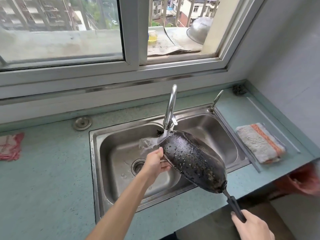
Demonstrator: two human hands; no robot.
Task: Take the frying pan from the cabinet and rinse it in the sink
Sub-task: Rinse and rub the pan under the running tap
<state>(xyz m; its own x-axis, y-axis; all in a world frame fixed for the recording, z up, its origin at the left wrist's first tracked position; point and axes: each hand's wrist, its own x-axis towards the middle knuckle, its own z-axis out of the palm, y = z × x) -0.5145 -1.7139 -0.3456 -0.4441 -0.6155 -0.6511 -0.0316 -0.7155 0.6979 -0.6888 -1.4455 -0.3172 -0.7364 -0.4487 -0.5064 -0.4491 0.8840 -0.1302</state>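
Water from the tap hits the tilted frying pan over the sink. Right hand grips its handle; left hand clasps its rim.

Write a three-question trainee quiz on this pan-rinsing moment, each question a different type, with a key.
1. True or false: water from the faucet is running onto the frying pan.
2. Which hand grips the pan's handle? A) left hand B) right hand
3. Fill in: the folded striped cloth lies on the counter to the ____ of the sink.

Key: 1 true; 2 B; 3 right.
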